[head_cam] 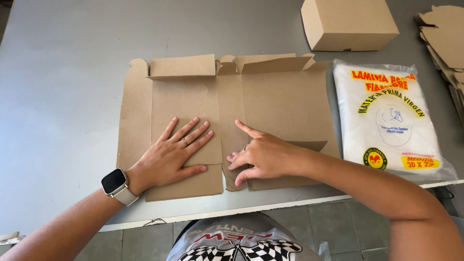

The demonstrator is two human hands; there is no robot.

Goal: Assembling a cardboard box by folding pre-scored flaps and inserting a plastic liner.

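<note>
Pressing a flat cardboard box blank [227,121] down on the grey bench [63,87].

The blank lies under both palms: left hand [174,152] spread flat, fingers open; right hand [261,154] loosely curled, forefinger along the middle crease, gripping nothing. Firm, even pressure beside that crease should keep the fold straight.

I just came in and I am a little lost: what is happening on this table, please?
A person presses both hands on a flat cardboard box blank lying unfolded on the grey table. The left hand lies flat on one panel; the right hand pushes on the next panel, index finger stretched along a crease. A finished box and a packet of plastic sheets sit to the right.
</note>
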